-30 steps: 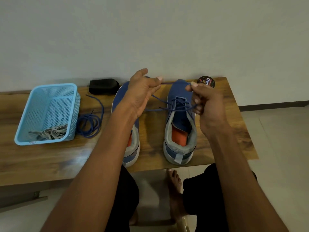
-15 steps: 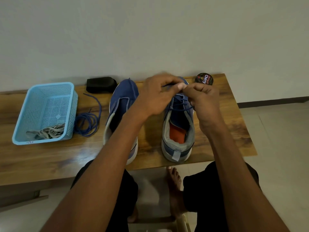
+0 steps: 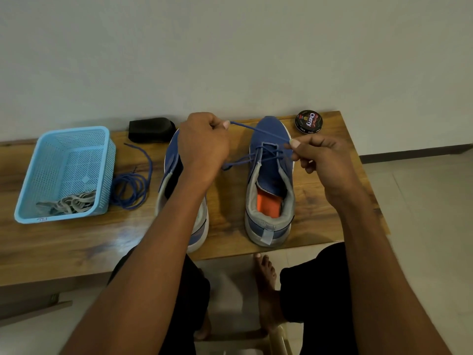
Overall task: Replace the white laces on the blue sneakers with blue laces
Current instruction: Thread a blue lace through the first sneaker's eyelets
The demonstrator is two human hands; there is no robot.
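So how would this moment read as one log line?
step: lacing right blue sneaker | left hand: pinches thin blue lace | right hand: pinches same lace | spare coiled blue lace: on wooden table

We see both hands raised over the right blue sneaker (image 3: pixel 271 180) on the wooden table (image 3: pixel 76 242). Our left hand (image 3: pixel 202 147) pinches one end of the blue lace (image 3: pixel 256 130), our right hand (image 3: pixel 320 160) the other. Coiled spare blue lace (image 3: pixel 130 187) lies beside the light-blue basket (image 3: pixel 28 198) holding white laces (image 3: pixel 69 202).
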